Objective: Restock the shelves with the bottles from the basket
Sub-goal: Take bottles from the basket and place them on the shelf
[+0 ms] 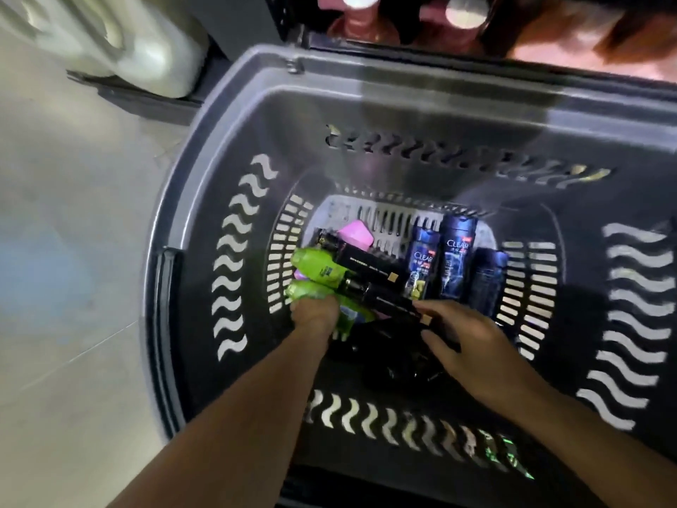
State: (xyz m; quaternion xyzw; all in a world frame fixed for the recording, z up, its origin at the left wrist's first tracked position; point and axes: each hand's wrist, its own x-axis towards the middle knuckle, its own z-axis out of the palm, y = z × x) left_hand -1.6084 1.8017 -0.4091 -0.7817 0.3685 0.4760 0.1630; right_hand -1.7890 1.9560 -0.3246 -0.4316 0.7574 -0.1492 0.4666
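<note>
A deep grey basket point(227, 126) stands on the floor with several bottles lying at its bottom. My left hand point(315, 312) reaches down and grips a green bottle point(307, 292) at the lower left of the pile. A second green bottle point(318, 267) lies just above it. My right hand point(465, 342) is beside it, its fingers curled on the end of a black bottle point(384, 297). Another black bottle point(366, 260) lies above. Dark blue bottles point(456, 256) marked CLEAR lie at the right. A pink bottle point(354, 233) shows at the back.
Beyond the basket's far rim a dark shelf point(293, 23) holds reddish bottles with pale round caps point(361, 1). Large white jugs point(146, 49) sit on a low shelf at the upper left. Pale tiled floor point(66, 251) lies to the left.
</note>
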